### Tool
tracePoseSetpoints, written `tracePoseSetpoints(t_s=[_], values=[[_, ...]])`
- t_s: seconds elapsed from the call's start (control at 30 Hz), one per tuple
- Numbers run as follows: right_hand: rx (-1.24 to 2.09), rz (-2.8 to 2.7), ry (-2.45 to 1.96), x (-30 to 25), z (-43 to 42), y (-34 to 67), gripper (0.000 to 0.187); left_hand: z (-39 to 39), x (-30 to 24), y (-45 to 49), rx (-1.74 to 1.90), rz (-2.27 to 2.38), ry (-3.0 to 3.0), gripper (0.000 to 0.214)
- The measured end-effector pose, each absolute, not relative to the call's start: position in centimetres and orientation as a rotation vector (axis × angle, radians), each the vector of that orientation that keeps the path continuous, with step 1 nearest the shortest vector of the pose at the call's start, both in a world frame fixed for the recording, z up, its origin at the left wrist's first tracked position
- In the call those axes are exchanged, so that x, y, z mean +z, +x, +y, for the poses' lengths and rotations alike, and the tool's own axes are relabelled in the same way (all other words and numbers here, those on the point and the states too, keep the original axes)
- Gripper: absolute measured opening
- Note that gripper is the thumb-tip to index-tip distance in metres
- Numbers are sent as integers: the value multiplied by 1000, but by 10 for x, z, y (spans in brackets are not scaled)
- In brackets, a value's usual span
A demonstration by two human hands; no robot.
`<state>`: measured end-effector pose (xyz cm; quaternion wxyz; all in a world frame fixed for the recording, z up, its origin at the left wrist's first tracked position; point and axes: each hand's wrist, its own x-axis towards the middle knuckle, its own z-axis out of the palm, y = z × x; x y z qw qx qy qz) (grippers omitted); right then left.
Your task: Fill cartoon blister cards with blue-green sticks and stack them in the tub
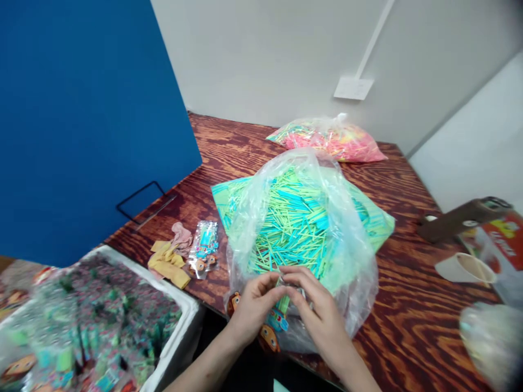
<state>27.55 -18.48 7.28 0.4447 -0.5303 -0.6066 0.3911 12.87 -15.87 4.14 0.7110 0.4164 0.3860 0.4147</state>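
Both my left hand (255, 305) and my right hand (318, 307) are closed in a pinch at the top of a small printed packet (278, 320). Green sticks show inside it, and its lower part carries blue lettering and a brown cartoon face. My fingers hide much of its upper edge. Just beyond my fingertips, a large clear plastic bag (354, 283) lies wide open, full of loose green and blue sticks (290, 218). To the left, more small packets (204, 245) lie on the table beside yellow and pink finger cots or glove scraps (169, 261).
A white-rimmed box (180, 296) of filled packets stands at lower left, under a blue panel (90, 120). Behind is a tied bag of pink and yellow sticks (330, 141). A brown bottle (461, 220), a paper cup (466, 268) and another plastic bag (492, 340) are at right.
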Motion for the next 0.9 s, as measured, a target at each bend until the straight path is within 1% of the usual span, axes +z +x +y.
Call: tracePoseSetpoints(t_s=[0.1, 0.2, 0.27, 0.33, 0.43, 0.53, 0.57, 0.7, 0.77, 0.83, 0.9], values=[[1052, -1133, -1284, 59, -192, 286, 29, -147, 48, 113, 932, 919, 920, 31], [1016, -901, -1377, 43, -199, 299, 26, -123, 52, 78, 1093, 1112, 948, 34], [1035, -863, -1443, 35, -202, 302, 24, -101, 51, 50, 1196, 1275, 1030, 31], [1096, -910, -1451, 33, -203, 298, 26, -79, 43, 25, 1287, 1460, 1207, 28], [1155, -1061, -1420, 33, -195, 289, 27, -52, 22, 3, 1283, 1915, 1627, 20], [1092, -1175, -1429, 34, -181, 289, 23, -43, 2, -5, 1255, 2002, 1725, 12], [1061, -1198, -1436, 34, -175, 292, 22, -44, -3, -7, 1238, 2020, 1744, 14], [949, -1265, -1461, 39, -136, 317, 19, -56, -6, -10, 1100, 2167, 1925, 38], [870, -1244, -1466, 43, -109, 329, 18, -61, -2, -7, 1089, 2175, 2018, 42], [785, -1207, -1451, 47, -84, 336, 19, -64, 4, 2, 1166, 2150, 2083, 41], [693, -1188, -1435, 49, -68, 340, 20, -67, 10, 19, 1267, 2072, 2133, 35]])
